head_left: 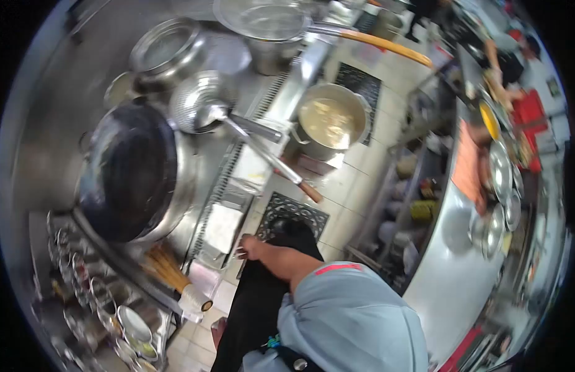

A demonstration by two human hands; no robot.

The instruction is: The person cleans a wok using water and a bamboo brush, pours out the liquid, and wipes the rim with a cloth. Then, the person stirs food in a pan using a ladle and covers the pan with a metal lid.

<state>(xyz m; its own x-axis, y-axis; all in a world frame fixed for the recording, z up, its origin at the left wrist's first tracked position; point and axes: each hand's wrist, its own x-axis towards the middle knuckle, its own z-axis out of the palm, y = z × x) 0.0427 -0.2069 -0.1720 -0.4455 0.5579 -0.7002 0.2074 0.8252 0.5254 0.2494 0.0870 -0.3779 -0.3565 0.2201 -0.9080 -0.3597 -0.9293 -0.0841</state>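
My right hand (247, 247) hangs in front of the black apron (256, 304), beside a white cloth (222, 228) at the stove's front edge. Its fingers are slightly apart and hold nothing. Only a small part of my left hand (219, 330) shows left of the apron; its fingers are hidden. A large dark wok (129, 170) sits on the steel stove. A perforated strainer (197, 102) and a long-handled ladle (256, 147) lie beyond my right hand, the wooden handle end pointing towards me.
A pot of cloudy liquid with pale pieces (331, 118) stands ahead. Metal bowls (501, 170) line the right counter (436, 279). A bamboo brush (166, 266) and seasoning containers (136, 325) are at lower left. Another person (510, 68) is at upper right.
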